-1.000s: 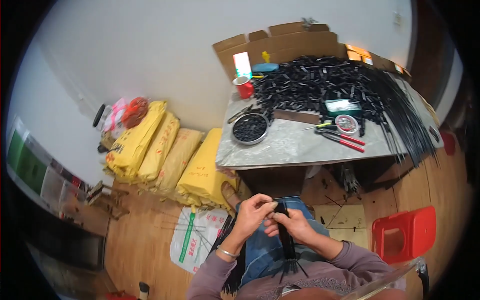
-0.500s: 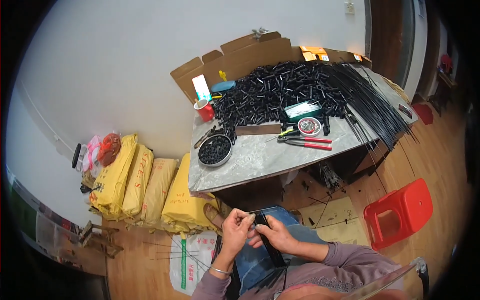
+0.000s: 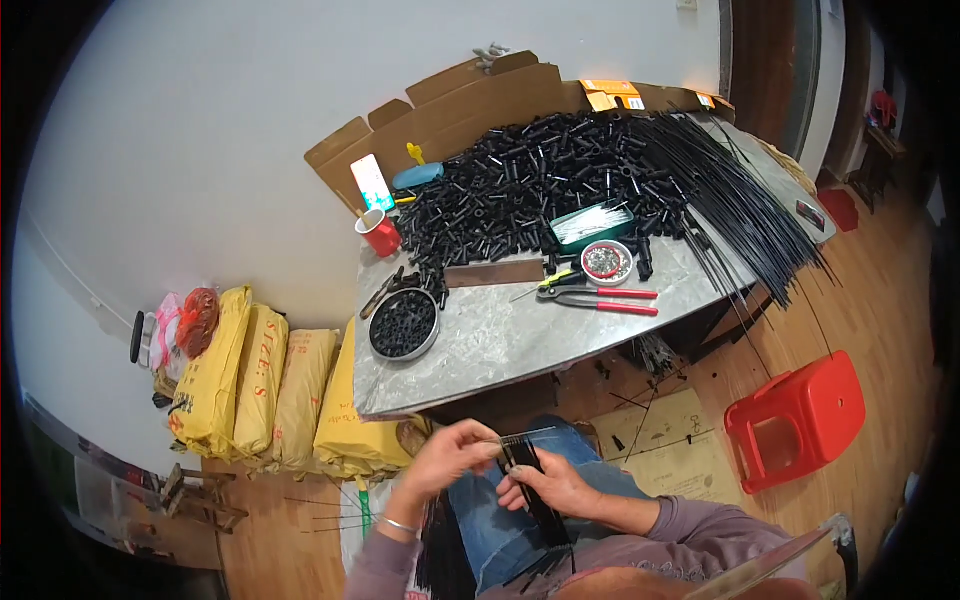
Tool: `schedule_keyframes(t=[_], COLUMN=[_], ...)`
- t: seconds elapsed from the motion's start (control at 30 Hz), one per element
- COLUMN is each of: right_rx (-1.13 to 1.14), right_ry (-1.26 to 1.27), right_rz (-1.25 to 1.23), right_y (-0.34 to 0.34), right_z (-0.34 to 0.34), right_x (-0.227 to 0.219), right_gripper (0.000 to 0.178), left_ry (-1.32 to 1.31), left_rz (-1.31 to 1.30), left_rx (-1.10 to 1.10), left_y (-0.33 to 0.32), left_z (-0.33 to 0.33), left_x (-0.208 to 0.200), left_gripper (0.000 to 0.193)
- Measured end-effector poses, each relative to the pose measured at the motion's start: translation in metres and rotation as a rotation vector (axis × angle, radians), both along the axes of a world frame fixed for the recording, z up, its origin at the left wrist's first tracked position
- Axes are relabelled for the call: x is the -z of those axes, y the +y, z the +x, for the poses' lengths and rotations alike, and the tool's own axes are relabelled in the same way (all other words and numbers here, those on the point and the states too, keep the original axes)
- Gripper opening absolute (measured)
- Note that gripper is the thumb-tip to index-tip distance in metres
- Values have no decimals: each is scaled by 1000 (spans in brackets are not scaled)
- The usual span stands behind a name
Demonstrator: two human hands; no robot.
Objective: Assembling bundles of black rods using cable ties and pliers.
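Observation:
Over my lap, my right hand [image 3: 558, 488] is closed around a flat bundle of thin black rods [image 3: 545, 518]. Its thumb lies across the bundle near the upper end. My left hand [image 3: 447, 460] is at that upper end, thumb and fingertips pinched together. What they pinch is too small to make out; a thin line runs across the rod tops beside them. More black rods [image 3: 440, 550] hang beside my left thigh. My blue jeans [image 3: 495, 515] lie beneath both hands.
The grey table [image 3: 480, 350] ahead bears a heap of black tubes [image 3: 530, 180], long black rods [image 3: 740, 200], a bowl of black rings [image 3: 403, 325], red-handled pliers [image 3: 600, 300] and a red cup [image 3: 379, 236]. A red stool [image 3: 795, 425] stands right; yellow sacks [image 3: 262, 380] stand left.
My left hand has moved left, from beside my right hand's fingers to the bundle's upper edge. My right hand keeps its hold on the rods. The view has shifted slightly.

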State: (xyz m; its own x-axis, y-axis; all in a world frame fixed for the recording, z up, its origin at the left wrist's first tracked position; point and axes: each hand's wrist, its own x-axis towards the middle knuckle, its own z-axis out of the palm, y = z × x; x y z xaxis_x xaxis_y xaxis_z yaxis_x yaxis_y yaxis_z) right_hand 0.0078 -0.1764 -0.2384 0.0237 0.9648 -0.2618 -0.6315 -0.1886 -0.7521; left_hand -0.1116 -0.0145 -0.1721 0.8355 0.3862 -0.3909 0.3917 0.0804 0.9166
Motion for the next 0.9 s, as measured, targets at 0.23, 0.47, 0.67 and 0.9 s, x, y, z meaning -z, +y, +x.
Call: schedule_keyframes(t=[0.23,0.47,0.67,0.9], right_rx=[97,167,140,120], right_ry=[45,99,247,257], right_rz=[-87,-176,-170,-139], right_y=[14,26,33,30], right_z=[33,63,83,102], right_x=[12,28,46,47], right_gripper=[19,21,21,20], left_ry=[-288,-505,-371,-292], left_rz=[829,1684,1987,1023], left_rx=[-38,44,274,-10], left_y=[175,226,259,225], left_z=[191,401,428,351], left_x=[-39,-7,1,-45], left_gripper=[16,28,18,20])
